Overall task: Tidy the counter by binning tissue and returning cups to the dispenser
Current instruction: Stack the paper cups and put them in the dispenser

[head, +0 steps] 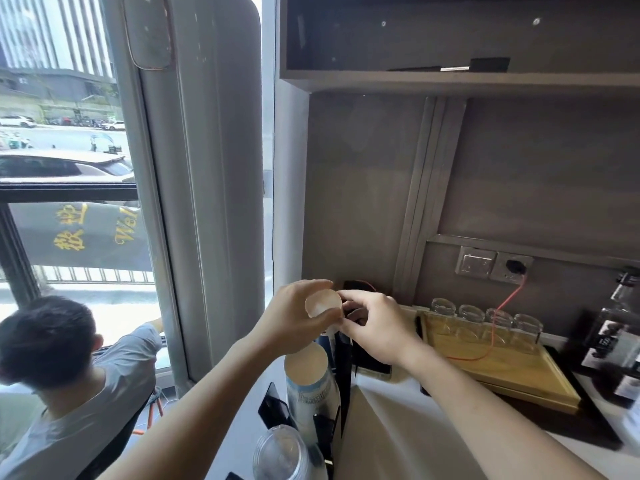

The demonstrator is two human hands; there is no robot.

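Observation:
My left hand (294,317) and my right hand (375,327) both hold a small white paper cup (322,304), tilted with its mouth toward me, above the far end of the black cup dispenser (343,379). Below the hands a stack of larger paper cups (306,370) with blue print lies in the dispenser, open end facing me. A stack of clear plastic cups (282,453) sits in the slot nearest me. No tissue is in view.
A wooden tray (512,372) carries several upturned glasses (485,318) to the right. A red cable (502,306) runs from the wall socket (512,268) across the tray. A dark bottle (620,334) stands far right. A seated person (65,375) is left, by the window.

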